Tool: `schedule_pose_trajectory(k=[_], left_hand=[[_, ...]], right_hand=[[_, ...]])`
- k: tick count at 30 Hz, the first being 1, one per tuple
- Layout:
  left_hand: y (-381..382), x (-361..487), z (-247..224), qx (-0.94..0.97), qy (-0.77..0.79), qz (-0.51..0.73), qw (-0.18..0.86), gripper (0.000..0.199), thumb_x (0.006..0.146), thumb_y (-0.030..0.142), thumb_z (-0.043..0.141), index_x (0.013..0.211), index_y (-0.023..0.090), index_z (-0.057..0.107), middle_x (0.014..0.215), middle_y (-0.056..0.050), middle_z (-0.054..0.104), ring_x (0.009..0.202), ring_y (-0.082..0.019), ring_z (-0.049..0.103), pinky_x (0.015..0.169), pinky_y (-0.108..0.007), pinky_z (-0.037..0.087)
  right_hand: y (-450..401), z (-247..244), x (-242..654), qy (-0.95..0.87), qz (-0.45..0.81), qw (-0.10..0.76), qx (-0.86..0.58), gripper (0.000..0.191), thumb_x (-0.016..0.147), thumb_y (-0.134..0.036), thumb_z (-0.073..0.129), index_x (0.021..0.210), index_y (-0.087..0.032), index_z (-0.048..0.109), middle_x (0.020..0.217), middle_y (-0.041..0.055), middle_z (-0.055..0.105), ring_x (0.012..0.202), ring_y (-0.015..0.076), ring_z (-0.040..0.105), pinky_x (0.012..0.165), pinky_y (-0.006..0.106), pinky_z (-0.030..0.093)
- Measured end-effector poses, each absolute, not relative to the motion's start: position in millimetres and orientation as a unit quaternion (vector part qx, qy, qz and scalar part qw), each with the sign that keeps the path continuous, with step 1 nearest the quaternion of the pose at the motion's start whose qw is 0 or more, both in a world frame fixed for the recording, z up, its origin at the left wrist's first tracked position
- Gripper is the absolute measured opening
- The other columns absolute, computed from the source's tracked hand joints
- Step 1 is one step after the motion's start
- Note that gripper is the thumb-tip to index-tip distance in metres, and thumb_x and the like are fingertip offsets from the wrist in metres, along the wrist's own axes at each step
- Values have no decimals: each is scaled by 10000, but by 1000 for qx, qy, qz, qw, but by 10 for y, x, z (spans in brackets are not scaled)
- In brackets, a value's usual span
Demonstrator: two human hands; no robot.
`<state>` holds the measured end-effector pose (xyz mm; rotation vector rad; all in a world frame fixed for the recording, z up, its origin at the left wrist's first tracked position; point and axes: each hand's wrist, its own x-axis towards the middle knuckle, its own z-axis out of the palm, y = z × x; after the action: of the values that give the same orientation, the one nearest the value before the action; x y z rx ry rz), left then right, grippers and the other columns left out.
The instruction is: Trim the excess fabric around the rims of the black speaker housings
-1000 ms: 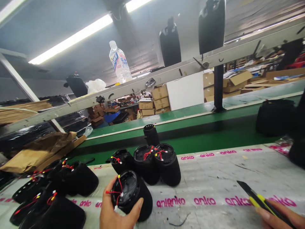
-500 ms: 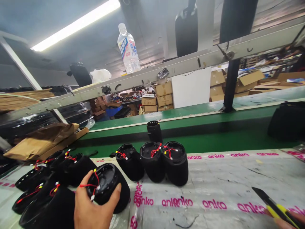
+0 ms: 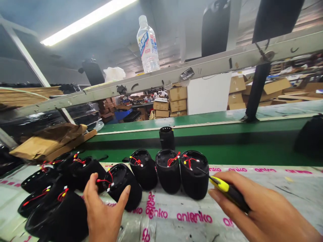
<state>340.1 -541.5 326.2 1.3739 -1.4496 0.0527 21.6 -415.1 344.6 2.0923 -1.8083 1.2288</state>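
My left hand (image 3: 104, 205) is spread, thumb and fingers apart, just in front of a black fabric-covered speaker housing (image 3: 135, 196); whether it still touches the housing I cannot tell. Red leads with small white and yellow connectors (image 3: 109, 181) hang over that housing's rim. In my right hand (image 3: 257, 201) is a yellow and black utility knife (image 3: 230, 193), its dark blade pointing left, in front of the rightmost of three housings (image 3: 195, 188) standing in a row. The two other housings (image 3: 143, 176) (image 3: 168, 179) of this row also have red leads on top.
Several more black housings (image 3: 58, 215) crowd the left side. One smaller black cylinder (image 3: 167, 139) stands on the green conveyor belt (image 3: 131, 146) behind. Plastic film with pink lettering covers the bench (image 3: 272, 181). A metal rail (image 3: 174, 75) crosses above, bearing a water bottle (image 3: 148, 50).
My right hand has brought the utility knife in from the lower right to the rightmost housing. My left hand's fingers have loosened from the housing, which now stands slightly apart from the palm.
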Motion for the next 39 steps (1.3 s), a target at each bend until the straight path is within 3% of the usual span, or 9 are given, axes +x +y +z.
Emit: schedule_pose_trajectory(k=[5,9,14,21,27,31,33,36,39], left_hand=[[-5171,3252,3405,376,-672,191,608,666,778,226,759,1388,245,493,1484,-117,436,1406,-348,421,1209,-573,295],[-5074,2962,3215,316,-741,105,582,419,781,146,706,1151,297,579,1281,-40,547,1205,-256,569,1076,-420,458],[-5148,2657,2929,395,-747,-81,529,327,869,250,657,1192,253,609,1328,-100,569,1230,-287,575,1040,-444,466],[-5211,2524,2773,455,-703,-230,495,556,889,362,619,1404,205,481,1432,-148,554,1321,-327,531,1098,-516,415],[-5154,2476,2831,511,-635,-347,465,850,676,344,790,1431,185,433,1402,-164,587,1312,-377,535,1114,-550,384],[-5129,2634,3067,336,-606,-585,423,978,586,493,861,1419,216,428,1361,-143,607,1259,-389,567,1057,-514,455],[-5109,2654,3186,223,-597,-678,366,875,634,520,850,1378,235,487,1358,-133,602,1230,-378,587,1023,-491,478],[-5040,2556,3268,131,-589,-733,314,691,742,520,765,1335,242,544,1275,-126,640,1173,-367,622,982,-495,494],[-4945,2457,3202,149,-562,-757,298,743,740,554,737,1381,243,526,1205,-121,672,1143,-377,637,966,-516,502]], right_hand=[[-4460,3676,524,-551,380,102,736,170,975,-245,509,1143,-265,525,989,40,693,703,211,690,536,297,486],[-4756,3911,784,-545,286,132,777,305,883,-90,607,1133,-235,512,1023,36,658,767,216,673,581,310,475],[-4975,4034,1046,-571,142,199,784,259,833,-83,667,1022,-197,531,848,27,624,709,248,638,509,326,393],[-5049,3923,1092,-582,142,144,787,254,815,-45,660,973,-202,538,806,19,669,700,234,659,513,303,308],[-4963,3893,873,-560,276,-11,781,344,855,-146,697,1133,-294,559,912,-41,719,736,185,666,570,266,371],[-4751,4016,790,-549,311,-156,760,410,834,-137,723,1136,-359,555,889,-105,710,781,147,673,619,226,447],[-4652,4030,766,-550,304,-200,751,364,841,-134,706,1097,-351,565,904,-103,707,781,137,674,618,212,471],[-4502,3928,697,-566,313,-196,737,211,894,-187,657,1023,-323,563,892,-90,707,751,135,681,586,210,487],[-4286,3742,553,-588,353,-101,721,192,970,-282,572,1148,-323,516,933,-73,731,738,147,710,592,236,520]])
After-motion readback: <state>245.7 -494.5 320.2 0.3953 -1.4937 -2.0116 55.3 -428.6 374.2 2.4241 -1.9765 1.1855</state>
